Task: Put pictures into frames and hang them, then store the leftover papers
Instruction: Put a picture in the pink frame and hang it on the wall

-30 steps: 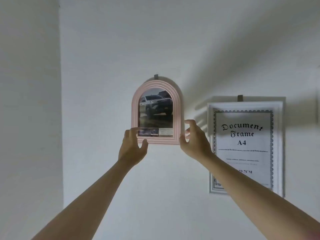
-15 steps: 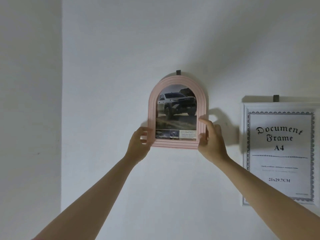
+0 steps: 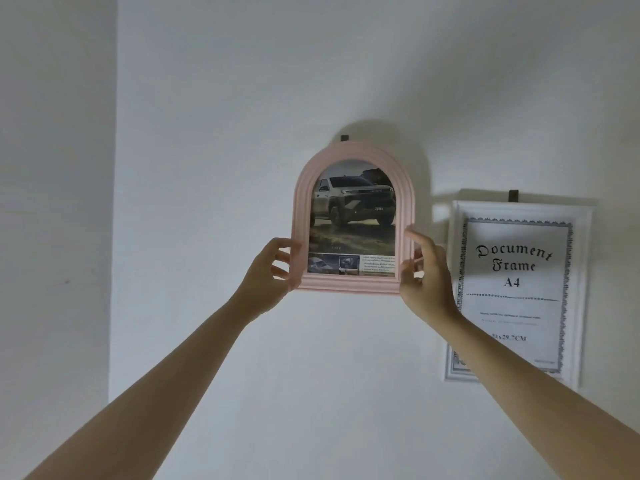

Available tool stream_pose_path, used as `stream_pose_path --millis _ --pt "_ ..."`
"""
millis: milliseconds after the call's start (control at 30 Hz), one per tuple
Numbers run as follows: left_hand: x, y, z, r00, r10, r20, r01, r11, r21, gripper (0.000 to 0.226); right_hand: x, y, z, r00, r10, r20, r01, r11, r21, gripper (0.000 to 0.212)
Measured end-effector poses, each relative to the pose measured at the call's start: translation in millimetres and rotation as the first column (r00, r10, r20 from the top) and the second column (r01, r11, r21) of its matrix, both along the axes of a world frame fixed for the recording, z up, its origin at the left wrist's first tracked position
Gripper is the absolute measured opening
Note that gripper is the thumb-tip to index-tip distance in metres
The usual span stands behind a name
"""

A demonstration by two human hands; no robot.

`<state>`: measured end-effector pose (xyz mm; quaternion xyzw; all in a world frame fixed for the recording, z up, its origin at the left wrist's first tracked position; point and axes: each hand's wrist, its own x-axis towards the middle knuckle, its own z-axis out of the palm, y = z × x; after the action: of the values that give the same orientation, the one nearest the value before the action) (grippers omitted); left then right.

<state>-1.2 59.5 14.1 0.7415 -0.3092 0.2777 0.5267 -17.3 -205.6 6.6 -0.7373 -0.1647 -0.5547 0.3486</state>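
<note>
Pink arched frame (image 3: pixel 352 216) with car picture (image 3: pixel 353 216) between both hands, left hand (image 3: pixel 268 277) fingers curled on its lower left edge, right hand (image 3: pixel 424 277) pinching lower right edge, wall hook (image 3: pixel 344 138) just above the frame's top

Head camera, my only view: worn on the head, facing forward and slightly upward at the wall (image 3: pixel 207 98), arm's reach away.

Both arms reach up and forward, left hand (image 3: pixel 268 271) and right hand (image 3: pixel 424 275) with fingers curled in a grip
</note>
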Motion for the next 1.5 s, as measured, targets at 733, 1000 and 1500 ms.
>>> stream_pose_path --millis 733,1000,1500 --pt "-260.7 -112.9 -298.7 0.513 -0.16 -0.843 0.34 0.94 0.029 0.066 -307.2 -112.9 -297.7 0.748 0.39 -0.536 0.111 0.723 0.682 0.048" --pt "-324.2 -128.1 -368.2 0.358 -0.074 -0.931 0.324 0.945 0.049 0.073 -388.3 -119.6 -362.8 0.64 0.584 -0.5 0.136 0.554 0.822 0.045" --pt "-328.0 -193.7 -290.1 0.695 -0.177 -0.697 0.378 0.914 0.145 0.038 -390.7 -69.6 -348.6 0.786 0.313 -0.532 0.024 0.845 0.534 0.043"
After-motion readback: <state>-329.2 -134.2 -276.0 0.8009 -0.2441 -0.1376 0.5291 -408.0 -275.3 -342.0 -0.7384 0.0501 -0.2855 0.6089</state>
